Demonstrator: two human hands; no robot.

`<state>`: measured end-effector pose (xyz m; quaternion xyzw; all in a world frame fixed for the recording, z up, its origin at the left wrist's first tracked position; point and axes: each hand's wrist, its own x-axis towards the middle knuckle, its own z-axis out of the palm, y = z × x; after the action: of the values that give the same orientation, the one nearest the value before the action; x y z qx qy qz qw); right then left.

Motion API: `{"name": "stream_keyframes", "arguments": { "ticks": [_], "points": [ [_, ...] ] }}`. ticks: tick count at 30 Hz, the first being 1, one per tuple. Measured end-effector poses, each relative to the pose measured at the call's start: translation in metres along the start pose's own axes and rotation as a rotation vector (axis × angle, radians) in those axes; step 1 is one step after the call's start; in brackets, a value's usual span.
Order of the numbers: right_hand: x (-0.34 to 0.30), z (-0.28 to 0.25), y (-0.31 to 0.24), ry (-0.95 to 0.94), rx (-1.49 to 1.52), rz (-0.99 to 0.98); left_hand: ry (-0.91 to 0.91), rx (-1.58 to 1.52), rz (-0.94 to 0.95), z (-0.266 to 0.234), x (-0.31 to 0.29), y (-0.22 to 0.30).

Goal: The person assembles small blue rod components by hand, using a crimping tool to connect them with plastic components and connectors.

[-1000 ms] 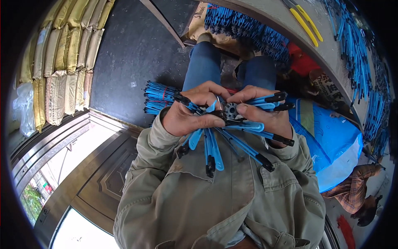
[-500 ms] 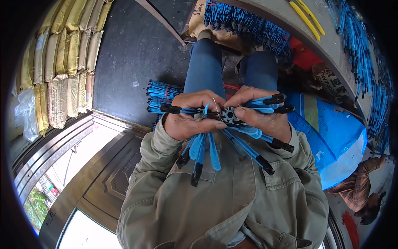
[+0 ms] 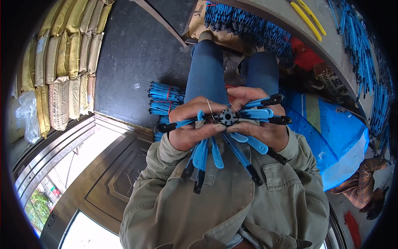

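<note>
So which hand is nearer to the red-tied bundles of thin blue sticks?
Left: the left hand is below and right of the bundles in the picture; the right hand is farther right.

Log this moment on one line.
left hand: holding dark hub; right hand: holding same hub; blue arms: fanned around hub; yellow-handled tool: on table

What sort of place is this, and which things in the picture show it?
Probably a workshop that also serves for storage: sacks are stacked along one side, while many blue rods and a yellow-handled tool lie on the table.
</note>
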<state>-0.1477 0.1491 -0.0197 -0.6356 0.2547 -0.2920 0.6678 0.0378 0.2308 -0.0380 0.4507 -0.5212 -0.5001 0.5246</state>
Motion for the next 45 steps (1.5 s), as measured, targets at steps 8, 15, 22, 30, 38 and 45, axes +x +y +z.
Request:
{"name": "stream_keyframes", "arguments": {
  "ticks": [8, 15, 22, 30, 38, 45],
  "points": [
    [-0.003, -0.005, 0.013, -0.069, -0.045, -0.153, -0.038, -0.134, -0.164, -0.003, -0.007, 0.005],
    [-0.007, -0.008, 0.005, -0.126, -0.056, -0.100, -0.116, -0.444, -0.235, -0.011, -0.003, -0.001],
    [-0.004, -0.008, 0.009, -0.160, -0.059, -0.170, -0.304, -0.476, -0.120, -0.017, 0.002, -0.013],
    [0.002, -0.011, 0.012, -0.208, -0.008, -0.234, -0.200, -0.391, -0.359, -0.015, 0.008, 0.007],
    [0.004, -0.011, 0.008, -0.225, -0.075, -0.238, -0.244, -0.407, -0.309, -0.019, 0.006, 0.000],
    [-0.002, 0.002, 0.003, -0.053, 0.354, 0.169, -0.463, -0.404, -0.305, -0.030, 0.019, -0.004]
  ]
}}
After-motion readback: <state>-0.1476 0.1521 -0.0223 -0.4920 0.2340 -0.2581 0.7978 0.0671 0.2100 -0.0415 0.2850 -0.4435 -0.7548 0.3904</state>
